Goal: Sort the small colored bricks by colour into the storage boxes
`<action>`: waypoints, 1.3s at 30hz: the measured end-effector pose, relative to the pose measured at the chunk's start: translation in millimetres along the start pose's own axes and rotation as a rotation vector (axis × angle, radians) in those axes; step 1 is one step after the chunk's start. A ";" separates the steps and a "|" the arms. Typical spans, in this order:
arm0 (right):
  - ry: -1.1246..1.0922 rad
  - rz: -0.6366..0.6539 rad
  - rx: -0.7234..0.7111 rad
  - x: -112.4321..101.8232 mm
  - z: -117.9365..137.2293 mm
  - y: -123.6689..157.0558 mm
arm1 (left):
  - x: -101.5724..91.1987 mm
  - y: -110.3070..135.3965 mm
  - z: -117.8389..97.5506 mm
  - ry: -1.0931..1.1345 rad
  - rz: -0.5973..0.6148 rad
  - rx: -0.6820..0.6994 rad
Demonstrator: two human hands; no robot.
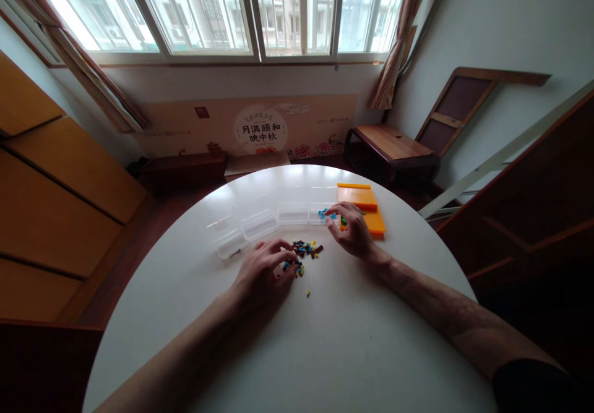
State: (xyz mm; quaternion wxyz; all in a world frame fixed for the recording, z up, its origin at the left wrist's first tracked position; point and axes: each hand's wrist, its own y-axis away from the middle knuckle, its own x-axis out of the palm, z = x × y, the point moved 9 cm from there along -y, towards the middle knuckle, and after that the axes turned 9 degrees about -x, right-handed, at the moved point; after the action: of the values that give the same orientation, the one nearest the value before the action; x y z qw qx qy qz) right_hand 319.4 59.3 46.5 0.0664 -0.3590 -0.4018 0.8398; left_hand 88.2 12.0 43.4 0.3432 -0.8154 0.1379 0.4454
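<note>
My left hand (265, 266) rests at the left side of a loose pile of small toy-brick-like pieces (304, 249) in blue, yellow, brown and black. Its fingers are curved and apart, with the tips touching the near part of the pile. My right hand (353, 230) hovers over a clear lidded box (318, 221) that holds small blue pieces (326, 213). Thumb and forefinger stand apart there, and no piece shows between them. Partly behind this hand is an orange box (375, 221) with green pieces (344, 221). One yellow piece (308, 293) lies alone.
More clear open boxes (260, 224) stand in an arc to the left, lids tilted back. Everything sits on a round white table (352, 339). Beyond its edge are a wooden chair (394, 142), windows (297, 11) and an orange-brown cabinet (60, 215).
</note>
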 end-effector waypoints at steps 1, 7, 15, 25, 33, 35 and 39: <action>0.000 -0.001 -0.004 -0.1 0.5 -0.1 | 0.8 -0.2 0.8 0.007 0.012 -0.011; -0.001 0.002 -0.018 -0.1 2.8 0.1 | 2.3 -1.2 3.5 0.002 0.042 -0.036; -0.007 0.013 -0.032 2.6 3.0 0.7 | 3.1 -0.2 2.0 -0.009 0.020 0.002; -0.008 0.054 -0.089 5.3 11.8 2.2 | -0.2 -2.9 2.8 0.022 0.019 -0.006; -0.034 0.113 -0.188 9.9 28.1 3.5 | -0.6 -2.5 2.3 -0.017 0.023 -0.034; -0.036 0.126 -0.190 11.0 28.8 3.4 | -1.0 -2.5 1.3 -0.012 0.020 -0.029; -0.041 0.141 -0.200 13.4 29.7 3.8 | 0.2 -2.3 0.6 -0.027 0.023 -0.021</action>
State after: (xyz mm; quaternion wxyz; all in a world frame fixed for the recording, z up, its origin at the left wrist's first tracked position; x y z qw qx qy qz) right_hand 290.7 43.5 48.8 -0.0373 -0.3738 -0.4585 0.8054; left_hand 89.2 14.1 44.1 0.3313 -0.8112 0.1378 0.4618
